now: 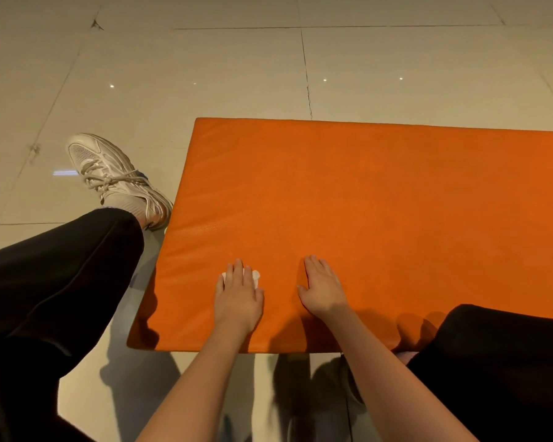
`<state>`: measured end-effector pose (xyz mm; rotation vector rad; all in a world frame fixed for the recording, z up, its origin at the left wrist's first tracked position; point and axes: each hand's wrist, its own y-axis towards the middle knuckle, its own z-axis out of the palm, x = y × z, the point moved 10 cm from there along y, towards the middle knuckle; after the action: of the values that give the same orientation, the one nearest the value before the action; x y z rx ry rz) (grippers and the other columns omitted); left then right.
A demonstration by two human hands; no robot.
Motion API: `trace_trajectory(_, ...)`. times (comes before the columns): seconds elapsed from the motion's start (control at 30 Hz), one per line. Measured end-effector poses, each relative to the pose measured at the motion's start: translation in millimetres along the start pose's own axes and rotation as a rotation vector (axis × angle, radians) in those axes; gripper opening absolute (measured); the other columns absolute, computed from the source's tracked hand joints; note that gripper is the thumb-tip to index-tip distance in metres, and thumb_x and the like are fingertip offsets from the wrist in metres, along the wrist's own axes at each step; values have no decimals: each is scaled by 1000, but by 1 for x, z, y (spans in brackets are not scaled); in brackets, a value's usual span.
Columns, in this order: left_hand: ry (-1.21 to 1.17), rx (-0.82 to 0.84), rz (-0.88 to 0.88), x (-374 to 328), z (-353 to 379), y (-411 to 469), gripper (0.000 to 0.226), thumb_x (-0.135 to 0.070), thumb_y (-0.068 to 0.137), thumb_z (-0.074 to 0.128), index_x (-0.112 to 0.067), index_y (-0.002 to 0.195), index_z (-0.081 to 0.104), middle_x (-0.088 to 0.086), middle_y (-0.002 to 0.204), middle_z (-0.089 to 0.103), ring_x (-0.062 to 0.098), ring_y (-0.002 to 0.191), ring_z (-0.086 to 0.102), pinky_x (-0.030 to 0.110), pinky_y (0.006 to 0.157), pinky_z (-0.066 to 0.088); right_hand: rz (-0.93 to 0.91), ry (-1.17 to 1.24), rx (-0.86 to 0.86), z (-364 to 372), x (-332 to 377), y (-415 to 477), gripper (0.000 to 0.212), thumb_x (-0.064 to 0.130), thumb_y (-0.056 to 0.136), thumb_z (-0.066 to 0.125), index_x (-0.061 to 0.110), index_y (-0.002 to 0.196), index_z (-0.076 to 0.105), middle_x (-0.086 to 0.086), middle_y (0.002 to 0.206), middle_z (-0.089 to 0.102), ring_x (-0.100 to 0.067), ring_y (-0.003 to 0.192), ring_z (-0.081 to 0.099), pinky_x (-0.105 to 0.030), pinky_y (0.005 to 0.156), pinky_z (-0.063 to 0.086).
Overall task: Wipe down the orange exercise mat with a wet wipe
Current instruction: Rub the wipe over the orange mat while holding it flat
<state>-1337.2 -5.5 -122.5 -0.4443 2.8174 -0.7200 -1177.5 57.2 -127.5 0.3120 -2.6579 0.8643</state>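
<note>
Left hand (pixel 238 298) is pressing a white wet wipe (pixel 256 276) under straight fingers (pixel 237 272) on the orange mat (pixel 380 202), close to its near edge; right hand (pixel 323 290) is lying flat and empty beside it. Glossy beige floor tiles (pixel 205 74) are stretching beyond.

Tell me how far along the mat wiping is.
Done: no wiped patch can be told apart; the orange mat shows no wet streaks. In hand: the left hand presses the white wipe flat near the mat's near edge, the right hand flat beside it. Left: likely most of the surface beyond.
</note>
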Motion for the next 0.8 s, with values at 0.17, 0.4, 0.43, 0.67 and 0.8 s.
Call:
trace_trajectory(0.17, 20, 63, 137, -26, 18, -27, 60, -43, 105, 19, -16, 157, 3, 7, 164, -7, 22, 151, -7, 38, 121, -4, -10, -38, -6, 3, 6, -10, 64, 28, 100, 40, 14, 154, 7, -5, 161, 1, -22, 148, -1, -38, 120, 5)
trace_trajectory(0.4, -25, 94, 29, -12, 17, -44, 65, -48, 105, 17, -14, 157, 1, 9, 164, -10, 25, 151, -9, 40, 122, -4, -17, -126, 21, 11, 12, -26, 61, 29, 101, 37, 15, 153, 9, -7, 161, 4, -24, 147, 3, -38, 120, 7)
trace_trajectory(0.43, -27, 114, 88, -25, 21, -50, 64, -48, 104, 17, -14, 157, 1, 9, 163, -11, 24, 150, -10, 39, 122, -4, -24, -146, 20, 12, 13, -29, 60, 30, 102, 36, 14, 154, 9, -7, 161, 4, -23, 148, 3, -37, 120, 7)
trace_trajectory(0.67, 13, 94, -66, 12, 18, -62, 63, -46, 105, 16, -16, 157, -2, 8, 164, -11, 25, 151, -9, 43, 122, 0, -43, -254, 150, 16, 17, -45, 63, 31, 102, 40, 14, 153, 8, -8, 160, 8, -27, 147, 10, -40, 118, 19)
trace_trajectory(0.8, -6, 176, 106, -25, 28, -81, 63, -48, 105, 16, -17, 157, -3, 6, 163, -13, 24, 150, -11, 41, 122, -1, -36, -302, 200, 14, 25, -53, 58, 26, 100, 43, 14, 151, 18, -10, 157, 20, -30, 142, 21, -42, 112, 30)
